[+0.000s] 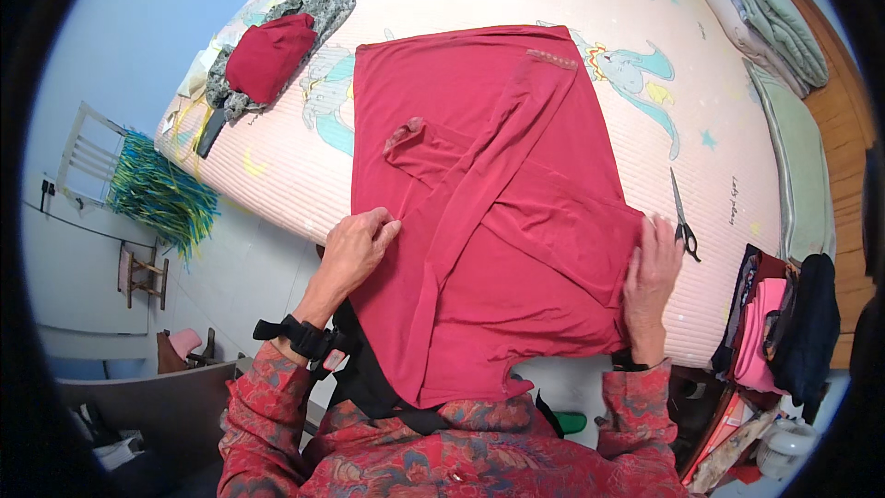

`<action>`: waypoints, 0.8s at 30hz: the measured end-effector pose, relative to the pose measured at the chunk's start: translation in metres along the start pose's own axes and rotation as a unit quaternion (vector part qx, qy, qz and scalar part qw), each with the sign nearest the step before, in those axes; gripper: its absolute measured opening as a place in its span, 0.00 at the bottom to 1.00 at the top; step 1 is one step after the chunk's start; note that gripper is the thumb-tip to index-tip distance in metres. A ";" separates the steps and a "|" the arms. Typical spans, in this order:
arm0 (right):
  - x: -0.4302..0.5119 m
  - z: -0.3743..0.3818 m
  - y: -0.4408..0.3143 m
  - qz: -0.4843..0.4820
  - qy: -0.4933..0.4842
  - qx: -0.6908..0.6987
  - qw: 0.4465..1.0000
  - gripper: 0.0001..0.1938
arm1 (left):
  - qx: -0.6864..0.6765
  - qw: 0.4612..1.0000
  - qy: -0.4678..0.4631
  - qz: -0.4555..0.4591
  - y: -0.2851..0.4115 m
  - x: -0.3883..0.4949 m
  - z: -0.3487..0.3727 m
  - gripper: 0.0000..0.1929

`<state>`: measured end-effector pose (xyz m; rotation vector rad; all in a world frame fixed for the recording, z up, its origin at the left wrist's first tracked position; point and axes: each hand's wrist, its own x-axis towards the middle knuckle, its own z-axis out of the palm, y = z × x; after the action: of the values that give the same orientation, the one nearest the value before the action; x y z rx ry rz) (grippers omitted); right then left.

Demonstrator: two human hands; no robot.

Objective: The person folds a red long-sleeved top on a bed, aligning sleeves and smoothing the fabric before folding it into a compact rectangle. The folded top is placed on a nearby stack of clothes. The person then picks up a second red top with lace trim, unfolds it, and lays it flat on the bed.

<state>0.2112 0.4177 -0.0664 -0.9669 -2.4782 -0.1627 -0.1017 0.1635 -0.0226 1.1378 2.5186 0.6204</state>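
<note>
A red long-sleeved shirt (553,187) lies spread over the near edge of the bed, both sleeves folded across its body, its neck end towards me. My left hand (361,243) pinches the shirt's left side between thumb and fingers, near the bed's edge. On the right, my right hand (652,270) rests on the shirt's edge with fingers fairly straight; nothing shows gripped, though the thumb side is partly against the cloth. A pair of scissors with black handles (684,232) lies just beyond that hand, points facing away.
Bundled red and patterned cloth (271,59) lies on the bed (290,180) at the upper left. Folded blankets (764,10) sit along the right side. A pile of folded clothes (764,332) stands at the lower right. A chair (90,152) is at the far left.
</note>
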 end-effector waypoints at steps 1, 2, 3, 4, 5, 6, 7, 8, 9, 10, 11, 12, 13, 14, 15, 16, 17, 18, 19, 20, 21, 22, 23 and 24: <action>0.006 -0.003 -0.017 -0.014 -0.015 0.065 0.998 0.24 | -0.008 1.000 0.003 0.006 -0.001 -0.001 -0.001 0.16; 0.013 -0.005 -0.034 -0.028 -0.029 0.124 0.991 0.24 | -0.016 1.000 0.007 0.012 -0.002 -0.003 -0.002 0.16; 0.022 -0.005 -0.050 -0.046 -0.049 0.170 0.983 0.24 | -0.023 0.999 0.013 0.019 -0.004 -0.004 -0.003 0.17; 0.033 -0.001 -0.067 -0.089 -0.036 0.205 0.974 0.23 | -0.028 0.999 0.022 0.014 -0.006 -0.005 -0.002 0.17; 0.044 0.006 -0.084 -0.137 -0.032 0.219 0.965 0.23 | -0.033 0.999 0.033 0.009 -0.008 -0.007 -0.001 0.17; 0.053 0.012 -0.097 -0.152 -0.053 0.228 0.960 0.22 | -0.037 0.998 0.044 0.004 -0.010 -0.008 0.001 0.17; 0.060 0.019 -0.109 -0.168 -0.076 0.229 0.956 0.21 | -0.047 0.997 0.055 0.005 -0.012 -0.009 0.002 0.17; 0.065 0.025 -0.119 -0.188 -0.091 0.232 0.950 0.19 | -0.056 0.996 0.064 0.006 -0.014 -0.010 0.004 0.17; 0.070 0.033 -0.127 -0.193 -0.099 0.215 0.952 0.19 | -0.061 0.996 0.068 -0.001 -0.016 -0.010 0.005 0.17; 0.076 0.041 -0.134 -0.203 -0.097 0.201 0.953 0.18 | -0.071 0.995 0.073 0.003 -0.017 -0.011 0.006 0.17; 0.081 0.048 -0.139 -0.206 -0.108 0.181 0.955 0.17 | -0.076 0.995 0.070 0.000 -0.017 -0.012 0.006 0.16; 0.084 0.053 -0.142 -0.207 -0.102 0.171 0.958 0.12 | -0.076 0.995 0.065 -0.013 -0.017 -0.012 0.006 0.16; 0.088 0.057 -0.143 -0.215 -0.084 0.177 0.957 0.10 | -0.090 0.994 0.069 -0.006 -0.016 -0.012 0.006 0.16; 0.092 0.060 -0.143 -0.214 -0.084 0.177 0.957 0.08 | -0.098 0.993 0.070 -0.008 -0.015 -0.012 0.006 0.16; 0.094 0.062 -0.142 -0.203 -0.110 0.166 0.959 0.06 | -0.107 0.992 0.071 -0.011 -0.013 -0.012 0.005 0.16; 0.096 0.063 -0.141 -0.211 -0.069 0.180 0.958 0.05 | -0.111 0.991 0.079 -0.007 -0.012 -0.011 0.004 0.16; 0.098 0.062 -0.138 -0.210 -0.054 0.185 0.959 0.03 | -0.115 0.990 0.086 -0.004 -0.012 -0.011 0.002 0.16; 0.098 0.061 -0.136 -0.208 -0.040 0.189 0.959 0.03 | -0.118 0.989 0.094 -0.003 -0.012 -0.011 0.001 0.16; 0.097 0.059 -0.133 -0.207 -0.044 0.184 0.960 0.03 | -0.110 0.989 0.096 -0.008 -0.014 -0.012 0.000 0.15; 0.095 0.057 -0.129 -0.205 -0.049 0.177 0.961 0.03 | -0.102 0.990 0.097 -0.012 -0.016 -0.013 -0.001 0.15; 0.093 0.055 -0.126 -0.202 -0.053 0.170 0.963 0.03 | -0.096 0.990 0.107 -0.014 -0.019 -0.013 -0.001 0.15; 0.090 0.053 -0.123 -0.201 -0.074 0.158 0.964 0.03 | -0.066 0.992 0.109 -0.010 -0.022 -0.013 0.001 0.14; 0.087 0.051 -0.120 -0.199 -0.094 0.146 0.964 0.03 | -0.038 0.994 0.098 -0.014 -0.025 -0.014 0.003 0.14; 0.085 0.051 -0.118 -0.190 -0.130 0.127 0.965 0.03 | -0.011 0.995 0.093 -0.015 -0.028 -0.014 0.006 0.14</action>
<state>0.0589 0.3961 -0.0641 -0.4211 -2.8164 0.1690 -0.1076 0.1375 -0.0406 1.0776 2.6713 0.7781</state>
